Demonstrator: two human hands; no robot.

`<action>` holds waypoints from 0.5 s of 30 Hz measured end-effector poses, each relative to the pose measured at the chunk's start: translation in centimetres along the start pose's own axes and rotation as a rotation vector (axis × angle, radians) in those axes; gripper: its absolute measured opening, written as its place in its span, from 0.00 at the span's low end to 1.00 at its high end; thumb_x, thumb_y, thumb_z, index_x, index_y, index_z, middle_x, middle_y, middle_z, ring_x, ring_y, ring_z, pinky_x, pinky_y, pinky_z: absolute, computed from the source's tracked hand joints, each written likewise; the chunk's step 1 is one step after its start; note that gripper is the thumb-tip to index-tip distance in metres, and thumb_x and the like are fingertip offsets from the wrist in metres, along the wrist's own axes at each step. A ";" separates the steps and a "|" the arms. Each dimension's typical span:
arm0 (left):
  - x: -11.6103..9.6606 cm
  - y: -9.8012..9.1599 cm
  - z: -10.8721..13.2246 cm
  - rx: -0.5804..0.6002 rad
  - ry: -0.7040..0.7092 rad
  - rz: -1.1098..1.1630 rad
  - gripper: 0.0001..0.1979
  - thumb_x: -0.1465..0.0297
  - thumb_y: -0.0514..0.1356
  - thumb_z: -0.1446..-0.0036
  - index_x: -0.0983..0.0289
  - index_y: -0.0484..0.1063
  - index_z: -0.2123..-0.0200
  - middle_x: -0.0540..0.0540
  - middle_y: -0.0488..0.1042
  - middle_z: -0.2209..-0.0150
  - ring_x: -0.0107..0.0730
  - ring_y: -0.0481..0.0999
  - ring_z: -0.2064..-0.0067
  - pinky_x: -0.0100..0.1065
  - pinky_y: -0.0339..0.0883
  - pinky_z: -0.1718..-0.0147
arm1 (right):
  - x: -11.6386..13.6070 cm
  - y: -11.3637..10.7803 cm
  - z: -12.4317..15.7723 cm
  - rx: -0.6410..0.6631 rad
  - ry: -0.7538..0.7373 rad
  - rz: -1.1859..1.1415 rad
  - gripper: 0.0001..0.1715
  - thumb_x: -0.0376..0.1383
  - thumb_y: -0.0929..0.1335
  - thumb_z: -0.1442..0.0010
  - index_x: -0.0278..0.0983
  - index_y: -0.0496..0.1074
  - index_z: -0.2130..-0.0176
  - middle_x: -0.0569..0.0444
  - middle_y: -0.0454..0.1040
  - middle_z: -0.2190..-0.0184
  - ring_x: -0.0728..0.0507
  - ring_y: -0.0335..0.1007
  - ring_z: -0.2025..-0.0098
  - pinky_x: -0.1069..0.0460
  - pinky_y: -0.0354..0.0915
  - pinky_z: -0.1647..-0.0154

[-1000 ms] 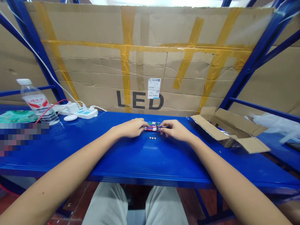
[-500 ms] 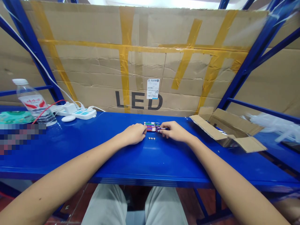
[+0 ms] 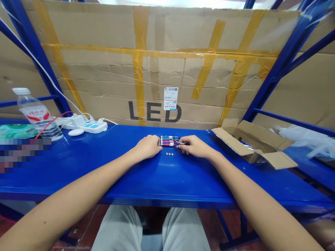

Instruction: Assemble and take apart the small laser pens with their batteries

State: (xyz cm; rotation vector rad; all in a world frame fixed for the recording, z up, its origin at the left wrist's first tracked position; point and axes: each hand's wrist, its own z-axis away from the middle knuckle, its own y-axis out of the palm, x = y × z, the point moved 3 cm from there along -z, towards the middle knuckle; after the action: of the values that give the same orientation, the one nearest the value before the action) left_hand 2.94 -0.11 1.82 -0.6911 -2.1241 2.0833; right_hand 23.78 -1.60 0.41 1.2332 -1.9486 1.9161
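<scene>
A row of small coloured pen-like sticks (image 3: 169, 141) lies side by side on the blue table (image 3: 157, 174). My left hand (image 3: 148, 146) rests curled at the row's left end, fingertips touching the sticks. At the right end, my right hand (image 3: 195, 146) is closed, pinching the tip of one stick. Three small silver button cells (image 3: 169, 153) lie in a line just in front of the row, between my hands.
An open cardboard box (image 3: 255, 144) sits at the right, clear plastic bags (image 3: 306, 141) beyond it. At the left are a water bottle (image 3: 36, 113), a white power strip (image 3: 91, 126) with cables, and a green packet (image 3: 15, 130). A taped cardboard sheet marked LED (image 3: 157, 69) stands behind.
My left hand drew back slightly from the row and then returned to its left end. The right hand has stayed at the right end. The sticks look more tightly aligned.
</scene>
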 end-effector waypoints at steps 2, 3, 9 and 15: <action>0.3 -0.3 -0.3 0.000 -0.007 0.071 0.05 0.66 0.60 0.47 0.61 0.73 0.70 0.55 0.78 0.68 0.37 0.76 0.67 0.32 0.60 0.72 | -0.1 0.0 0.0 0.005 0.010 -0.002 0.11 0.40 0.64 0.39 0.36 0.69 0.70 0.53 0.75 0.75 0.47 0.69 0.74 0.52 0.62 0.70; 0.5 -0.4 -0.4 -0.001 -0.004 0.104 0.04 0.67 0.60 0.48 0.61 0.74 0.70 0.55 0.78 0.68 0.35 0.76 0.67 0.32 0.61 0.72 | -0.2 0.0 0.0 0.008 0.015 -0.004 0.11 0.40 0.64 0.39 0.36 0.69 0.69 0.53 0.75 0.75 0.47 0.69 0.75 0.53 0.62 0.70; 1.5 -0.6 -1.1 0.027 -0.020 0.178 0.06 0.75 0.59 0.55 0.63 0.75 0.71 0.54 0.79 0.67 0.31 0.76 0.69 0.28 0.62 0.72 | -0.7 0.0 -0.1 0.007 0.046 -0.016 0.12 0.42 0.65 0.39 0.36 0.69 0.70 0.54 0.74 0.75 0.47 0.70 0.74 0.53 0.62 0.71; 1.5 0.1 -1.2 0.152 -0.026 0.276 0.07 0.78 0.59 0.56 0.64 0.74 0.72 0.53 0.78 0.73 0.29 0.74 0.74 0.27 0.64 0.75 | -0.7 -0.1 -0.1 0.007 0.044 -0.012 0.12 0.42 0.65 0.39 0.36 0.69 0.69 0.54 0.75 0.75 0.47 0.70 0.74 0.52 0.62 0.71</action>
State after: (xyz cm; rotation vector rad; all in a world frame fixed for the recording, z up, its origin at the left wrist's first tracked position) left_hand 2.04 1.51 1.45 -0.9900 -1.9507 2.3714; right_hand 24.23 -1.24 0.04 1.1913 -1.9106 1.9291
